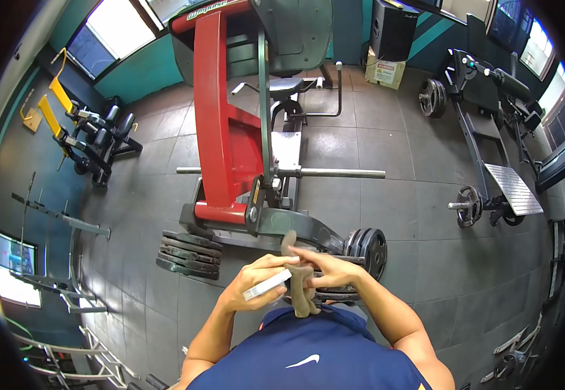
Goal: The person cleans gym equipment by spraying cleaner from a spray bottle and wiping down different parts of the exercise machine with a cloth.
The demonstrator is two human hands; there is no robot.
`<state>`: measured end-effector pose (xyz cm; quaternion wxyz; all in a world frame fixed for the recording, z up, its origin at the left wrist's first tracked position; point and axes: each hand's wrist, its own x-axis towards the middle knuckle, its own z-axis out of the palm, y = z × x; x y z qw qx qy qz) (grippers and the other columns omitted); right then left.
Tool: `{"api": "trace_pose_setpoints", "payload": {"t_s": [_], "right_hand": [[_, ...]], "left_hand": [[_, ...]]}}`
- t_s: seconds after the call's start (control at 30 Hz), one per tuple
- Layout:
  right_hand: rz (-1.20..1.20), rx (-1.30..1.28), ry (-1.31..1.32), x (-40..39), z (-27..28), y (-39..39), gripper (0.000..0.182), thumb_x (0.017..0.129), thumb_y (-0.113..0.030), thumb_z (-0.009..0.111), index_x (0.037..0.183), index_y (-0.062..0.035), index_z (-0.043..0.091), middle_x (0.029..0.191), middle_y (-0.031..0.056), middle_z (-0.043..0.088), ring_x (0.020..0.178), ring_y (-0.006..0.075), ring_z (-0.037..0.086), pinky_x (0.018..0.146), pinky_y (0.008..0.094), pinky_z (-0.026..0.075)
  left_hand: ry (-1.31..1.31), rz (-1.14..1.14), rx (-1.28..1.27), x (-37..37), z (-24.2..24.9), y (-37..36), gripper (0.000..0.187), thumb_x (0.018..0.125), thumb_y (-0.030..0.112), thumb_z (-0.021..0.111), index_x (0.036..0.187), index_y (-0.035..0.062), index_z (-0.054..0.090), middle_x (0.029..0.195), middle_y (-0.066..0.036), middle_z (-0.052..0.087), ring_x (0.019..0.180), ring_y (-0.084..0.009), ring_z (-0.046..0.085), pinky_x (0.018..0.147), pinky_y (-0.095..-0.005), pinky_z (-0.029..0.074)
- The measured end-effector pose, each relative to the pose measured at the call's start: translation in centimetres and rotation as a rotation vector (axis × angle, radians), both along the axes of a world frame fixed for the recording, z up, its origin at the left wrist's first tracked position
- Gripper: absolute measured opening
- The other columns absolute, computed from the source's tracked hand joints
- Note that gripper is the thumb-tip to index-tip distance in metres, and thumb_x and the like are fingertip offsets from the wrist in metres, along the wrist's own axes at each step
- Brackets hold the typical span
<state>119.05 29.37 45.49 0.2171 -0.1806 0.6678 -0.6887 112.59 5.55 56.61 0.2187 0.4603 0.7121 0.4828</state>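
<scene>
- The left hand has its fingers bent around a white flat object, which is pinched between thumb and fingers; its long side slants toward the right hand.
- The right hand has its fingers stretched across toward the left fingertips, with the thumb lower and apart. It touches the brownish cloth, but how firmly it grips I cannot tell.
- The cloth is in the air between the two hands, in front of the chest. Its long axis runs from the body outward, about crosswise to the right fingers; the hanging part lies below these fingers, on the body side. The right hand seems the nearer one.
- A similar brownish piece stands out beyond the fingertips; whether it is the same cloth, I cannot tell.
- Under the hands is the dark blue shirt of the person.
- Ahead, a red machine stands on the tiled floor. Near its base, one stack of weight plates is on the left and some round plates on the right.
- At the far edge of the floor, a black speaker stands on a carton.
- Toward the floor's left edge is a machine with yellow arms.
</scene>
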Motion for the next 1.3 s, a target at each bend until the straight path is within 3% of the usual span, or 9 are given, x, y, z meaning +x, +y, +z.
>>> {"api": "trace_pose_setpoints", "payload": {"t_s": [0.1, 0.2, 0.3, 0.37, 0.5, 0.6, 0.7, 0.87, 1.3], "right_hand": [[0.153, -0.090, -0.066, -0.5, -1.6, 0.5, 0.102, 0.085, -0.016, 0.074, 0.162, -0.0089, 0.007, 0.152, 0.0175, 0.039, 0.143, 0.0261, 0.035, 0.118, 0.0397, 0.028], [0.039, -0.309, -0.323, 0.3, -3.7, -0.3, 0.116, 0.080, -0.038, 0.082, 0.161, -0.0079, 0.004, 0.165, 0.0156, 0.018, 0.151, 0.0239, 0.020, 0.122, 0.0396, 0.018], [-0.123, -0.739, -0.589, 1.6, -5.9, -2.9, 0.111, 0.084, -0.023, 0.080, 0.163, -0.0181, 0.002, 0.153, 0.0120, 0.040, 0.133, 0.0226, 0.049, 0.111, 0.0372, 0.041], [-0.212, -0.895, -0.636, 2.4, -5.3, -3.9, 0.082, 0.092, -0.020, 0.072, 0.159, -0.0124, 0.024, 0.146, 0.0119, 0.048, 0.127, 0.0183, 0.055, 0.097, 0.0309, 0.053], [-0.432, -1.039, -0.561, 4.5, -5.9, -1.7, 0.060, 0.095, -0.039, 0.067, 0.140, -0.0031, 0.049, 0.135, 0.0122, 0.058, 0.119, 0.0232, 0.060, 0.101, 0.0405, 0.051], [-1.004, -0.908, -0.645, 6.8, -10.3, 1.0, 0.050, 0.098, -0.033, 0.057, 0.137, -0.0013, 0.052, 0.135, 0.0159, 0.058, 0.123, 0.0319, 0.058, 0.105, 0.0509, 0.048], [-1.113, -0.924, -0.436, 8.7, -10.7, 4.2, 0.046, 0.101, -0.031, 0.054, 0.136, -0.0015, 0.052, 0.133, 0.0155, 0.059, 0.121, 0.0319, 0.058, 0.105, 0.0503, 0.048], [-1.205, -0.876, -0.368, 11.7, -9.8, 7.6, 0.047, 0.101, -0.035, 0.054, 0.135, -0.0017, 0.053, 0.133, 0.0169, 0.059, 0.120, 0.0333, 0.059, 0.104, 0.0511, 0.049], [-1.258, -0.737, -0.244, 13.6, -6.4, 7.6, 0.049, 0.102, -0.039, 0.053, 0.137, -0.0045, 0.051, 0.132, 0.0159, 0.058, 0.119, 0.0314, 0.061, 0.099, 0.0499, 0.053]], "left_hand": [[0.038, -0.042, -0.023, -0.7, -0.5, -0.2, 0.024, 0.079, 0.006, 0.070, 0.100, -0.0044, 0.070, 0.130, -0.020, 0.064, 0.108, -0.0324, 0.064, 0.095, -0.0415, 0.051], [0.042, -0.105, 0.029, -1.3, -0.7, 0.8, 0.024, 0.079, 0.005, 0.071, 0.101, -0.0038, 0.069, 0.130, -0.018, 0.064, 0.109, -0.0323, 0.064, 0.094, -0.0419, 0.050], [0.001, -0.142, 0.070, -0.9, -2.0, 2.6, 0.030, 0.084, 0.011, 0.072, 0.112, -0.0016, 0.068, 0.131, -0.017, 0.064, 0.113, -0.0355, 0.061, 0.097, -0.0425, 0.049], [0.058, -0.152, 0.096, -0.2, -3.1, 4.0, 0.030, 0.085, 0.010, 0.070, 0.112, -0.0020, 0.068, 0.131, -0.018, 0.063, 0.112, -0.0353, 0.061, 0.097, -0.0426, 0.049], [-0.062, 0.065, 0.190, -0.7, -2.9, 3.1, 0.019, 0.087, 0.011, 0.069, 0.099, -0.0042, 0.069, 0.130, -0.018, 0.061, 0.110, -0.0293, 0.063, 0.091, -0.0411, 0.053], [-0.183, 0.397, 0.136, -1.5, -6.7, 1.2, 0.015, 0.088, 0.010, 0.063, 0.089, -0.0037, 0.067, 0.098, -0.013, 0.064, 0.080, -0.0210, 0.065, 0.074, -0.0347, 0.052], [-0.236, 0.664, -0.011, -3.7, -15.0, 0.4, 0.017, 0.087, 0.013, 0.065, 0.083, -0.0030, 0.064, 0.077, -0.011, 0.062, 0.069, -0.0261, 0.063, 0.065, -0.0388, 0.049], [0.068, 0.768, -0.296, -8.2, -26.1, -0.7, 0.030, 0.087, 0.027, 0.066, 0.076, -0.0006, 0.064, 0.071, -0.017, 0.060, 0.069, -0.0394, 0.063, 0.065, -0.0463, 0.048], [0.034, 0.736, -0.587, -9.4, -27.7, 0.6, 0.040, 0.085, 0.038, 0.063, 0.074, -0.0001, 0.068, 0.070, -0.024, 0.066, 0.072, -0.0431, 0.068, 0.067, -0.0500, 0.051]]}}
